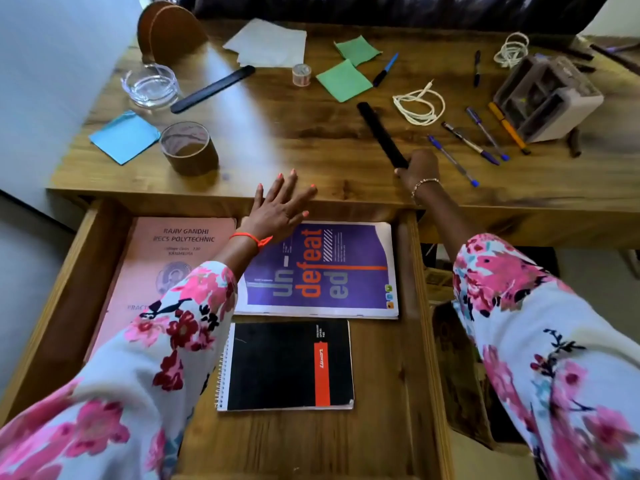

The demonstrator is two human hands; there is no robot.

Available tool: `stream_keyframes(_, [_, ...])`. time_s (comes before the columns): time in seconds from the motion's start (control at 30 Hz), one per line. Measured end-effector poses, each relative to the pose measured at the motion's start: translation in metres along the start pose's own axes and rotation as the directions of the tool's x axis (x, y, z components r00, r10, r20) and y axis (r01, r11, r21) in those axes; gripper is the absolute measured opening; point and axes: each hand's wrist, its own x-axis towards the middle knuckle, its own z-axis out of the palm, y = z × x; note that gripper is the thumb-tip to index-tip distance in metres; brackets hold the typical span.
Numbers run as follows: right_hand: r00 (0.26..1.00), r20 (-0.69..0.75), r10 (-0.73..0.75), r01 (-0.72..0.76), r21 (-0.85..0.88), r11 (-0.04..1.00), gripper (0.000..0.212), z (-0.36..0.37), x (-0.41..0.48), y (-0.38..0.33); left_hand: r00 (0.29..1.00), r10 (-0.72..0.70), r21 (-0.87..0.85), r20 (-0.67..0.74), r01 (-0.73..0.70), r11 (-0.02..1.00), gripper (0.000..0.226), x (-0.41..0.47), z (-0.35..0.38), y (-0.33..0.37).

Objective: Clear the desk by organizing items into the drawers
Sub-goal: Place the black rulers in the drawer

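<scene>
Right hand [420, 166] gripping black bar [379, 131], left hand [280, 206] (fingers spread) on desk [277, 133]

Both arms wear loose long sleeves of pale, whitish cloth printed with large pink and deep red flowers, black twigs and touches of light blue: the left sleeve [166, 341] shows above the drawer [69, 289], the right sleeve [540, 341] to the right of the drawer. At the wrist of the left hand [280, 207], over the drawer's far end, a thin orange thread bracelet [252, 238] is tied with a small knot, and the nails on its fingers [277, 188] are painted coral-orange. The right hand [420, 166], beyond the drawer's far right corner, has a fine gold chain bracelet [424, 185] at the wrist.
</scene>
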Motion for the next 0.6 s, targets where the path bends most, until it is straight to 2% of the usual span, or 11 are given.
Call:
stream_keyframes(0.1, [0.995,0.010,0.095,-0.095,0.198,0.975,0.032,0.001,-0.009,-0.001,1.000,-0.016,-0.002,0.018,0.016,1.000,0.057,0.002,0.001,0.000])
stream_keyframes(0.17, [0.981,0.058,0.183,-0.192,0.375,0.907,0.015,-0.002,-0.025,-0.003,0.998,-0.029,-0.004,0.051,0.029,1.000,0.057,0.004,-0.002,0.000])
stream_keyframes(0.2, [0.972,0.083,0.218,-0.232,0.459,0.858,0.013,-0.003,-0.038,-0.002,0.997,-0.035,-0.008,0.072,0.035,0.999,0.058,0.004,-0.004,0.002])
stream_keyframes(0.23, [0.964,0.112,0.242,-0.264,0.532,0.804,0.024,-0.004,-0.055,-0.001,0.995,-0.043,-0.014,0.090,0.045,0.999,0.059,0.003,-0.007,0.004])
stream_keyframes(0.3, [0.949,0.199,0.243,-0.313,0.660,0.683,0.031,-0.007,-0.099,0.003,0.992,-0.076,-0.050,0.100,0.082,0.995,0.063,0.000,-0.010,0.014])
stream_keyframes(0.33, [0.947,0.221,0.232,-0.320,0.687,0.652,0.031,-0.007,-0.127,0.007,0.992,-0.091,-0.104,0.085,0.100,0.990,0.066,-0.007,-0.010,0.022])
stream_keyframes(0.4, [0.951,0.216,0.219,-0.308,0.671,0.674,0.028,-0.005,-0.186,0.019,0.995,-0.098,-0.310,0.034,0.103,0.945,0.067,-0.028,-0.003,0.040])
stream_keyframes(0.5, [0.911,0.331,0.245,-0.401,0.576,0.712,0.013,0.005,-0.268,0.041,0.996,-0.084,-0.650,-0.016,0.054,0.758,0.061,-0.077,0.023,0.070])
stream_keyframes(0.6, [0.831,0.457,0.318,-0.534,0.495,0.685,0.019,0.024,-0.328,0.054,0.987,-0.071,-0.899,0.144,0.160,0.407,0.058,-0.125,0.056,0.102])
